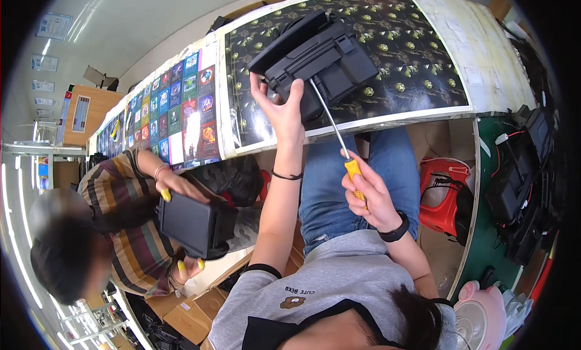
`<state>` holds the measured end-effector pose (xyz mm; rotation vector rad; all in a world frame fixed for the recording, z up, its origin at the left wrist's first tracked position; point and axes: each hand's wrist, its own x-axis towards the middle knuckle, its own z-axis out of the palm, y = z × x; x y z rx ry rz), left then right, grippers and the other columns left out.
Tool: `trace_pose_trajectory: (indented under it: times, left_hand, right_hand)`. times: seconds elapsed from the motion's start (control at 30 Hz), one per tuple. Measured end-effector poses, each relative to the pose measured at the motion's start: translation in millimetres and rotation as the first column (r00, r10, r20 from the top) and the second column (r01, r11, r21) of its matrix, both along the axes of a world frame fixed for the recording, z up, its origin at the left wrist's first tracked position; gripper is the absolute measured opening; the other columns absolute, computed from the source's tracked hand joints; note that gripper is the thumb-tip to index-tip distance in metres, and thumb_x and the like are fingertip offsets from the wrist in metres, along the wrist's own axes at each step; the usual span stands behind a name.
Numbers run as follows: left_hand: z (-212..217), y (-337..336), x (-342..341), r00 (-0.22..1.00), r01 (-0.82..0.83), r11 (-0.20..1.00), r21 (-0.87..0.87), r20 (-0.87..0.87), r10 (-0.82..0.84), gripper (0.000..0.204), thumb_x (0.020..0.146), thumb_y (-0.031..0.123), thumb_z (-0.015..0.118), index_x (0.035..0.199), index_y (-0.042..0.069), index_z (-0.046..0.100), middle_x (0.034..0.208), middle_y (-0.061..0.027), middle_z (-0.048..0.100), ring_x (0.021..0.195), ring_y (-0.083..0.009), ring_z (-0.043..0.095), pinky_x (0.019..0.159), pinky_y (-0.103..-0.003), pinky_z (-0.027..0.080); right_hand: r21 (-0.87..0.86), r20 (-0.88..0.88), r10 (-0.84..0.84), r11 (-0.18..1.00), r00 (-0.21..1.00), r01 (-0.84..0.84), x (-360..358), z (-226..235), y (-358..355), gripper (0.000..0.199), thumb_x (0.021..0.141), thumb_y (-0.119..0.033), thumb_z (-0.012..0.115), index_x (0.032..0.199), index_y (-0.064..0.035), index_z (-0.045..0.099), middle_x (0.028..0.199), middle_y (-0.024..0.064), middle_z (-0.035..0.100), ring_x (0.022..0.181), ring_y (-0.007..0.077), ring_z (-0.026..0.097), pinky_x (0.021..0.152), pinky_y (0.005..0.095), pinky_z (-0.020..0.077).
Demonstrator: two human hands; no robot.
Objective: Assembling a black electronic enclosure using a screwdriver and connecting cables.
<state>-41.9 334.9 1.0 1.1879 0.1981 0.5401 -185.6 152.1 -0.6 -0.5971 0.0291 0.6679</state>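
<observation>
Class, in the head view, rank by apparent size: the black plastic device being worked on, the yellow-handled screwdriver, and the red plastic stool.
1. Black plastic device, largest.
2. Red plastic stool, partly hidden by a black bag, so its full extent is unsure.
3. Yellow-handled screwdriver, long but thin, smallest in area.

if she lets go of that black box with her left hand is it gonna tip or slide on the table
Probably tip: the black box stands tilted on one edge, propped only by the left hand. It looks like rigid moulded plastic, so it should drop flat without flexing. The glossy printed table cover may let it slide, especially with the screwdriver pushing into it.
</observation>
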Motion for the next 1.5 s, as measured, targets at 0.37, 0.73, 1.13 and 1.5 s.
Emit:
trace_pose_trajectory:
  times: [0.37, 0.73, 1.13, 1.5]
  left_hand:
    - [-19.9, 19.3, -18.3, 0.991, 0.077, 0.983, -0.165, 0.119, -0.057, 0.095, 0.082, 0.001, 0.071, 0.157, 0.013, 0.014, 0.134, -0.0111, 0.043, 0.121, -0.0229, 0.048, 0.103, -0.034, 0.041]
    - [-13.8, 25.0, -18.0, 0.991, 0.114, 0.971, -0.209, 0.086, -0.098, 0.096, 0.080, 0.001, 0.069, 0.157, 0.016, 0.015, 0.133, -0.0096, 0.043, 0.121, -0.0222, 0.048, 0.102, -0.033, 0.042]
    - [-3.8, 41.2, -19.4, 0.907, 0.381, 0.895, -0.232, -0.097, -0.411, 0.101, 0.081, 0.013, 0.075, 0.159, 0.018, 0.011, 0.156, -0.0160, 0.023, 0.142, -0.0260, 0.029, 0.114, -0.036, 0.027]
    - [18.2, -10.1, 21.0, 0.935, 0.304, 0.901, -0.309, -0.082, -0.344, 0.108, 0.067, 0.004, 0.084, 0.156, 0.015, 0.024, 0.153, -0.0211, 0.027, 0.137, -0.0266, 0.037, 0.110, -0.036, 0.034]
  right_hand:
    - [-0.409, 0.534, -0.292, 0.732, 0.793, 0.544, -7.5, 14.4, -39.1, 0.040, 0.097, -0.006, 0.057, 0.135, -0.0034, 0.045, 0.085, 0.0021, 0.056, 0.051, 0.0030, 0.044, 0.044, 0.0173, 0.0345]
    - [-0.267, 0.694, -0.346, 0.691, 0.632, 0.672, 219.7, 36.7, -5.5, 0.042, 0.095, -0.005, 0.062, 0.133, -0.0021, 0.046, 0.119, 0.0133, 0.065, 0.110, 0.0171, 0.062, 0.097, 0.0281, 0.0469]
    - [-0.334, 0.876, -0.177, 0.451, 0.449, 0.828, 201.5, 8.4, -27.3, 0.052, 0.091, 0.003, 0.062, 0.139, -0.0006, 0.044, 0.102, 0.0056, 0.061, 0.095, 0.0122, 0.057, 0.086, 0.0248, 0.0470]
    - [-0.483, 0.717, -0.370, 0.350, 0.592, 0.803, 199.1, -0.4, -69.5, 0.046, 0.100, -0.011, 0.058, 0.143, -0.0043, 0.043, 0.136, 0.0091, 0.055, 0.118, 0.0135, 0.054, 0.100, 0.0268, 0.0414]
